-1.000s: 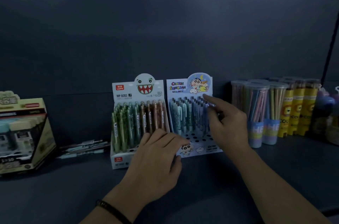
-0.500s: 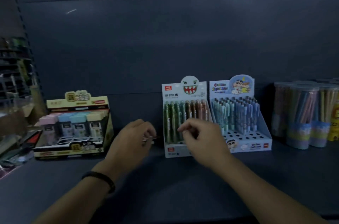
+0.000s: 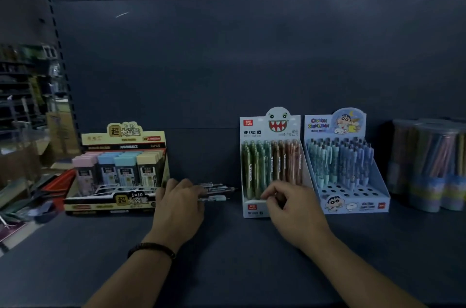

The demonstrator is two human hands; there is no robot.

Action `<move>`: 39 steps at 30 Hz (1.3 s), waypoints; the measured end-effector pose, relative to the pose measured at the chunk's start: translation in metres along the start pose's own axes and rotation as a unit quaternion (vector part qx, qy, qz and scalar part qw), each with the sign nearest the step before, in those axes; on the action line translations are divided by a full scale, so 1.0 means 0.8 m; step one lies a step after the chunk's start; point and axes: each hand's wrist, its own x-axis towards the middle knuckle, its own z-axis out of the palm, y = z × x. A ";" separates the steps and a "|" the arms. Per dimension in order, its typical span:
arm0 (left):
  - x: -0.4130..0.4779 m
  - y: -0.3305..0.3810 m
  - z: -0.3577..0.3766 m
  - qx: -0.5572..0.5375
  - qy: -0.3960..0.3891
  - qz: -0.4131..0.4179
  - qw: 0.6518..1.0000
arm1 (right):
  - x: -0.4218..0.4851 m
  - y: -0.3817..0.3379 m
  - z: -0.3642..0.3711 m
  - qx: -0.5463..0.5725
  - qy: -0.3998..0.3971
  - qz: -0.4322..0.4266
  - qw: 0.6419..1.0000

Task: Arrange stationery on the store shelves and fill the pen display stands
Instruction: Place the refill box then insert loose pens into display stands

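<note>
A few loose pens (image 3: 217, 190) lie on the dark shelf (image 3: 227, 257) between two boxes. My left hand (image 3: 179, 203) reaches over their left ends, fingers bent down onto them; whether it grips one is hidden. My right hand (image 3: 290, 209) hovers, loosely curled and holding nothing, at the front of the monster-face pen stand (image 3: 271, 128), which is packed with green and brown pens. Right beside it stands the blue cartoon pen stand (image 3: 353, 203), with blue pens in its back rows and empty holes in front.
A yellow display box of pastel lead cases (image 3: 118, 171) stands left of the loose pens. Clear tubs of pencils (image 3: 428, 169) fill the shelf's right end. A perforated upright (image 3: 54, 30) bounds the shelf on the left, with cluttered shelves beyond.
The view has swung left. My left hand moved from the front of the monster stand to the loose pens. My right hand left the blue stand and came to the front of the monster stand.
</note>
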 end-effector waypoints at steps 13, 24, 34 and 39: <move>-0.006 -0.001 -0.004 -0.070 -0.048 0.030 0.996 | -0.005 -0.007 -0.005 -0.020 -0.039 -0.035 0.998; -0.018 0.055 -0.035 -0.157 0.022 0.229 0.960 | -0.004 -0.006 -0.006 0.152 -0.003 -0.008 0.988; -0.021 0.061 -0.032 -0.126 0.016 0.238 0.963 | -0.001 -0.009 -0.011 0.307 0.055 0.021 0.950; -0.019 0.073 -0.041 -0.105 0.019 0.223 0.969 | 0.004 -0.008 -0.018 0.367 0.092 0.008 0.926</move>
